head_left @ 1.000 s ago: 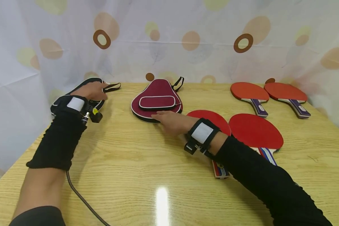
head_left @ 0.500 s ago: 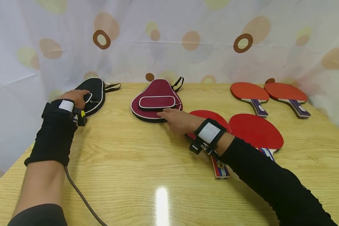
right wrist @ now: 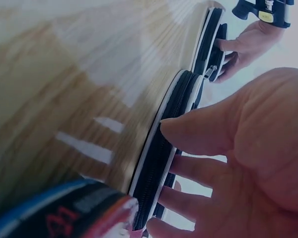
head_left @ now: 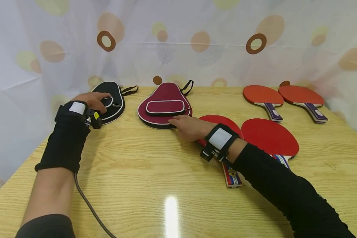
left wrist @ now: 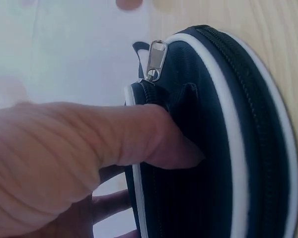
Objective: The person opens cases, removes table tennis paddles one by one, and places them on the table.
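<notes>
A black table tennis paddle case (head_left: 116, 94) with white piping lies at the back left, its strap pointing right. My left hand (head_left: 92, 99) grips its front pocket, the thumb (left wrist: 154, 136) pressed in below the pocket and the fingers on the far side, partly hidden. Beside it lies a maroon paddle case (head_left: 166, 92) with a white-edged pocket. My right hand (head_left: 191, 127) touches this case's near right side; in the right wrist view the thumb (right wrist: 193, 130) is at the zipped edge (right wrist: 161, 139) and the fingers extend loosely over the front.
Two red paddles lie under and beside my right arm, the nearer paddle (head_left: 221, 123) partly covered and the other paddle (head_left: 269, 137) to its right. Two orange-red paddles (head_left: 263, 95) lie at the back right. A patterned curtain (head_left: 178, 39) stands behind the wooden table (head_left: 131, 185).
My left hand went from beside the black case's strap to its pocket, then shifted right, and the black case slid right toward the maroon one. My right hand moved only slightly rightward.
</notes>
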`<state>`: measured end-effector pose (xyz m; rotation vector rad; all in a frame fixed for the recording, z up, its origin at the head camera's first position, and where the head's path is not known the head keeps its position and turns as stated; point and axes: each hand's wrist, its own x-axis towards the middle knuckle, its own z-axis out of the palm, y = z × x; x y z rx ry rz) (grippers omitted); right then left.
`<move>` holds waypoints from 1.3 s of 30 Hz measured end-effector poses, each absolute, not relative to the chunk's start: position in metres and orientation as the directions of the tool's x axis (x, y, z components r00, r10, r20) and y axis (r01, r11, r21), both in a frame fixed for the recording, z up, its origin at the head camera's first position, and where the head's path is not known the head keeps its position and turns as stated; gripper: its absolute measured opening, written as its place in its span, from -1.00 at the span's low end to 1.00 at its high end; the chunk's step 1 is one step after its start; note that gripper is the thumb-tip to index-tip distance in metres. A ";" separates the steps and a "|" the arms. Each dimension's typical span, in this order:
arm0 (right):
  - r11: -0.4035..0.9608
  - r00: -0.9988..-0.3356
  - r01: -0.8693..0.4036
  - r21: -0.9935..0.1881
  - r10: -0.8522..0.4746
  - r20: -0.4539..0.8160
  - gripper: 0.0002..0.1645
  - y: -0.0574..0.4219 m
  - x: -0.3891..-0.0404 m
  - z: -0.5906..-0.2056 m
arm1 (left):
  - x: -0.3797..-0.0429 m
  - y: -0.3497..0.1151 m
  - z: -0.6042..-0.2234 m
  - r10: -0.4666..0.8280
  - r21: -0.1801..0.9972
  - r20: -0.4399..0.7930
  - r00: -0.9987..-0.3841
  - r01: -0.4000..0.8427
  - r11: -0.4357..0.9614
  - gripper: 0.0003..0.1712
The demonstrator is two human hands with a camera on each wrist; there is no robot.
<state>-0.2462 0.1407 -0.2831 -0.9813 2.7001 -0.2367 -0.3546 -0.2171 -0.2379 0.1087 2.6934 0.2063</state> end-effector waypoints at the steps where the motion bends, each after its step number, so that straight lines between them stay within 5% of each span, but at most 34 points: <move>1: 0.759 -0.738 -0.605 -0.241 -0.648 -0.190 -0.37 0.141 -0.247 -0.283 | -0.355 -0.212 -0.238 0.122 0.157 -0.411 -0.904 0.062 0.986 -0.04; 15: 0.759 -0.735 -0.601 -0.249 -0.648 -0.202 -0.39 0.142 -0.254 -0.284 | -0.348 -0.169 -0.241 0.365 0.167 -0.313 -0.877 0.328 0.930 -0.16; 39: 0.802 -0.763 -0.535 -0.265 -0.593 -0.256 -0.40 0.139 -0.263 -0.285 | -0.355 -0.164 -0.248 0.326 0.131 -0.321 -0.889 0.300 0.945 -0.12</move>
